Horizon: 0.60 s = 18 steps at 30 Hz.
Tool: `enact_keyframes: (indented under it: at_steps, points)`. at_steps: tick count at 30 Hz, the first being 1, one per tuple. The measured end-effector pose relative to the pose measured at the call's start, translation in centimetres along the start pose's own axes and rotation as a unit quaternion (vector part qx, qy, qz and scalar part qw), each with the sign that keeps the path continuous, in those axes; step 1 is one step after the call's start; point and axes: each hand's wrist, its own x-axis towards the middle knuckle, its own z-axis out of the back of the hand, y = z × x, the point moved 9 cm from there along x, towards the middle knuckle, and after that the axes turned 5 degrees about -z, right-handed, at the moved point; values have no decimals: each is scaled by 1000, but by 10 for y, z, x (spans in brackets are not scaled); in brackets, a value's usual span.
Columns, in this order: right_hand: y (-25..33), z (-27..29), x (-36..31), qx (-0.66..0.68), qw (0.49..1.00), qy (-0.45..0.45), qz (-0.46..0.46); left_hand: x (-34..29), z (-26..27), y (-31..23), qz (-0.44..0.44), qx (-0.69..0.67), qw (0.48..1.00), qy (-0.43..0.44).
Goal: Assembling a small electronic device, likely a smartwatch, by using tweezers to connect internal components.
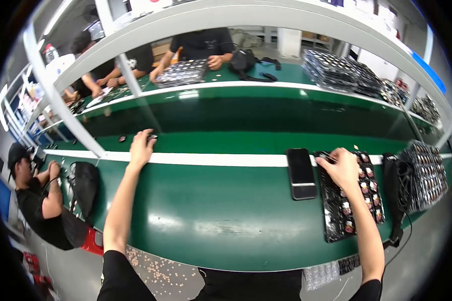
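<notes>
My left hand point(141, 149) reaches over the white strip to the green belt. Its thumb and fingertips close around a small dark part point(152, 136), whose kind is too small to tell. A similar dark piece point(122, 138) lies on the belt to the left of that hand. My right hand point(343, 169) is over the far left part of a black plastic tray point(332, 216) with rows of small dark and light parts in its pockets. The fingers of this hand are bent together at the tray, and what they pinch is not clear. Left of the tray lies a black phone point(301, 174).
Stacked filled trays point(423, 175) stand at the right edge beside a black strap and cable point(398, 200). A white strip point(211, 159) divides worktop from belt. Overhead runs a grey frame point(266, 14). Other people work across the belt and at the left, near a black bag point(85, 188).
</notes>
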Motion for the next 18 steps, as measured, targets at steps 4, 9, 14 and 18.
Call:
enact_keyframes:
  at_steps: [4, 9, 14, 18]
  points:
    - [3, 20, -19, 66, 992, -94, 52, -12, 5, -103, -77, -86, 993, 15]
    - [71, 13, -56, 259, 961, 88, 50, -70, -2, -267, -236, -185, 933, 198]
    - [146, -12, -108, 323, 910, 253, 67, -106, -7, -331, -312, -150, 911, 223]
    - [168, -30, -135, 373, 865, 330, 63, -108, 12, -335, -335, -233, 903, 134]
